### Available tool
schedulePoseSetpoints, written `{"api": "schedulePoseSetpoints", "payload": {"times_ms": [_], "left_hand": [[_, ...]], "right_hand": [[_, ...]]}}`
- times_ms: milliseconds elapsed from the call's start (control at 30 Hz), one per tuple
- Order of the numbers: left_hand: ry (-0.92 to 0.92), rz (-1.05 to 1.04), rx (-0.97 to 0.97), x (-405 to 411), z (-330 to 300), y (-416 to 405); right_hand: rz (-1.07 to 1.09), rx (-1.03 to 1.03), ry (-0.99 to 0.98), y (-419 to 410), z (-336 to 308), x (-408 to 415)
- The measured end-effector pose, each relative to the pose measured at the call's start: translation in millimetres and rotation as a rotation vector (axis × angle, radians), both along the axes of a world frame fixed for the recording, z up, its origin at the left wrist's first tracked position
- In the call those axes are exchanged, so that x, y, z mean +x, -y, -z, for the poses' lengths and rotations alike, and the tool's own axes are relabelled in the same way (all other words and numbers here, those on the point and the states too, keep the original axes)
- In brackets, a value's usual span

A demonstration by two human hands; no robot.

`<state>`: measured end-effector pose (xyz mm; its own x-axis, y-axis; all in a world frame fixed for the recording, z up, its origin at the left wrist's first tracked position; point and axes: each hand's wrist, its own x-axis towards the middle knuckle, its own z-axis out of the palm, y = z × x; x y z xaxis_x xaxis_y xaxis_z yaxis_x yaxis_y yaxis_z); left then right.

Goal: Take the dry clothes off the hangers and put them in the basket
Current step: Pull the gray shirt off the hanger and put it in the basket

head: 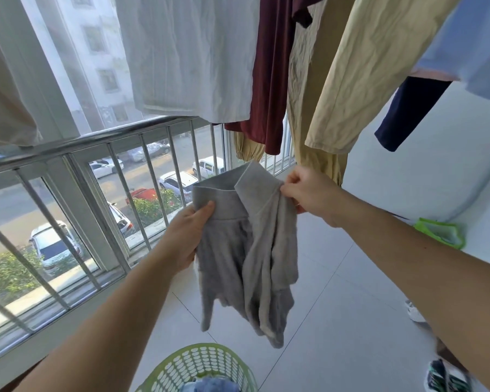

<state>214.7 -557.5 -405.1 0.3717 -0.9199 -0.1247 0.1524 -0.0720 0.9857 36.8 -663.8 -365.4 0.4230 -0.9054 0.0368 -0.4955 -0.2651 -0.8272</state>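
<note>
The green laundry basket (198, 369) is cut off by the bottom edge. The hanging clothes' tops and their hangers lie beyond the top edge. The left hand's (186, 236) fingers hide behind the grey garment (246, 250).

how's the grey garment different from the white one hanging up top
The grey garment is off the line, held by the left hand and right hand; the white garment hangs overhead. The grey one is bunched and folded, the white one spread flat. Both are plain, unpatterned fabric.
</note>
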Motion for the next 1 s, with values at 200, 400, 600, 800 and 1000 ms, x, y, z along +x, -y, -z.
{"api": "schedulePoseSetpoints", "payload": {"times_ms": [200, 400, 600, 800, 1000], "left_hand": [[0.209, -0.022, 0.064, 19, -8, 4], [0.286, -0.002, 0.105, 31, -10, 1], [0.258, 0.028, 0.165, 27, -12, -2], [0.043, -0.134, 0.176, -6, -8, 5], [-0.235, -0.185, 0.148, -35, -5, 7]], "right_hand": [[-0.023, -0.088, -0.093, 9, 1, -6], [-0.234, 0.109, -0.09, 6, -5, -20], [-0.082, 0.022, -0.039, 5, 1, -17], [0.162, -0.218, -0.162, -9, 11, 1], [0.139, -0.261, -0.123, -22, 22, 14]]}}
